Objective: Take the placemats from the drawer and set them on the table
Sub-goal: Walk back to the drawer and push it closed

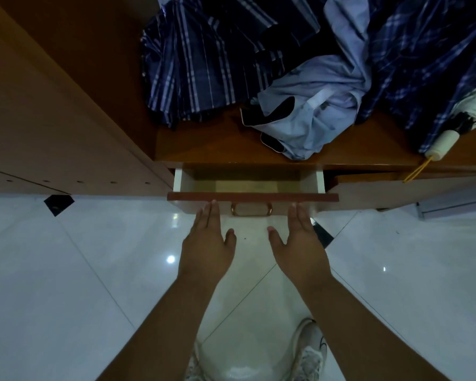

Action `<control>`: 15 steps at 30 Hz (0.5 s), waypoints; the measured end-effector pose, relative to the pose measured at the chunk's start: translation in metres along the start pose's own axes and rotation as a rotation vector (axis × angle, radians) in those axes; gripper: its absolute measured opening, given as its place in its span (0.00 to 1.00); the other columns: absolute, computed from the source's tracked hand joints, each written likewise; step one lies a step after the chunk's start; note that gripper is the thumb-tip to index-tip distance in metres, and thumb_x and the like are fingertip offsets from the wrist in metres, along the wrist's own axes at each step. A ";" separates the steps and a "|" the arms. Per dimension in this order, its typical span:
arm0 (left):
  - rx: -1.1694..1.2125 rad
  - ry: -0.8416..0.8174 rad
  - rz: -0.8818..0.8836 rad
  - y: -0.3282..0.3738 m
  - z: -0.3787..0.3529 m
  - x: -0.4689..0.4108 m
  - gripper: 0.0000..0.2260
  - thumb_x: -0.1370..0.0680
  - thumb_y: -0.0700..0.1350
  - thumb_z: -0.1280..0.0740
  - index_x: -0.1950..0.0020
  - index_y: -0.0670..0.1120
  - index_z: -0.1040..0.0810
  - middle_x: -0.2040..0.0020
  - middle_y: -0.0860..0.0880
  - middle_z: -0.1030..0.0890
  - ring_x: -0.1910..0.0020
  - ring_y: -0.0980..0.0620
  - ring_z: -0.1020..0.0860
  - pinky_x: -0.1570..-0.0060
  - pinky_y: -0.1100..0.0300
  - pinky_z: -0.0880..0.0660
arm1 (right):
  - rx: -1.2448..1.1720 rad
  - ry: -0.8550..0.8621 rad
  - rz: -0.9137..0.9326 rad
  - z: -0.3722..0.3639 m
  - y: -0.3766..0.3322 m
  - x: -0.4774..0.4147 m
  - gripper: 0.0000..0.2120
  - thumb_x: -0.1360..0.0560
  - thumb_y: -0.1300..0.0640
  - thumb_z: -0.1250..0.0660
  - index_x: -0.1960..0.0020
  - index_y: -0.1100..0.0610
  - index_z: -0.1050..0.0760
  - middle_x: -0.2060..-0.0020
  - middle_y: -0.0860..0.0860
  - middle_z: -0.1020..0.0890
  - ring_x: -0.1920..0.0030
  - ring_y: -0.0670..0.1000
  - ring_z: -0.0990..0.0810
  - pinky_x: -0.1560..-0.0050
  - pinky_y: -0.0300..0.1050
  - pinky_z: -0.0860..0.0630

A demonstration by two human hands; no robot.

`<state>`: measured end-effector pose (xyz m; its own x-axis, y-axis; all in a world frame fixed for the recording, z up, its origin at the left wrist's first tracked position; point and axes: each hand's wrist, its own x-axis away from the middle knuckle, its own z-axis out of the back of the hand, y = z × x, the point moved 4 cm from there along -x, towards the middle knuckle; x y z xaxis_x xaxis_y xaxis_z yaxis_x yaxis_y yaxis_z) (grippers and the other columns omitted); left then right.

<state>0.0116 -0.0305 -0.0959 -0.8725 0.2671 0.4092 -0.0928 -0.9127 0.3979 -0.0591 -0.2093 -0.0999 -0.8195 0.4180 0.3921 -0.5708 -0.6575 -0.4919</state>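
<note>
A wooden drawer (252, 197) with white side walls and a brass handle (251, 209) stands slightly pulled out of the cabinet. The part of its inside that shows holds only a bare pale bottom; no placemats are visible. My left hand (208, 243) lies flat with its fingertips against the drawer front, left of the handle. My right hand (298, 242) does the same on the right of the handle. Both hands hold nothing, fingers straight and thumbs spread.
Blue plaid clothes (204, 64) and a light blue shirt (305, 119) hang down onto the wooden shelf (204, 149) above the drawer. A folded umbrella (445, 141) rests at the right. A wooden panel (39, 105) stands at left. Glossy white floor tiles (80, 270) and my shoes (311, 350) lie below.
</note>
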 end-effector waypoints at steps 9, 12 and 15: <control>-0.020 -0.049 0.000 -0.009 -0.014 -0.041 0.33 0.18 0.58 0.44 0.19 0.48 0.55 0.19 0.50 0.53 0.21 0.50 0.54 0.26 0.52 0.45 | 0.072 -0.016 -0.028 -0.019 0.011 -0.038 0.42 0.23 0.32 0.46 0.20 0.53 0.59 0.20 0.48 0.55 0.21 0.49 0.58 0.24 0.51 0.46; -0.030 -0.029 -0.011 -0.010 -0.017 -0.047 0.34 0.18 0.58 0.43 0.19 0.48 0.56 0.19 0.51 0.54 0.21 0.50 0.54 0.27 0.51 0.43 | 0.081 0.018 -0.027 -0.020 0.010 -0.046 0.42 0.23 0.32 0.45 0.20 0.53 0.59 0.20 0.48 0.55 0.21 0.50 0.58 0.24 0.53 0.44; -0.017 -0.004 -0.010 -0.009 -0.012 -0.058 0.33 0.18 0.56 0.42 0.19 0.49 0.54 0.19 0.51 0.53 0.21 0.50 0.54 0.28 0.49 0.41 | 0.060 0.050 -0.021 -0.018 0.005 -0.056 0.41 0.23 0.35 0.42 0.20 0.52 0.57 0.20 0.49 0.52 0.21 0.51 0.55 0.26 0.53 0.42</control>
<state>0.0574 -0.0414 -0.1326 -0.8698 0.2771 0.4083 -0.1096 -0.9152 0.3878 -0.0170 -0.2252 -0.1384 -0.8100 0.4614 0.3619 -0.5845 -0.6843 -0.4360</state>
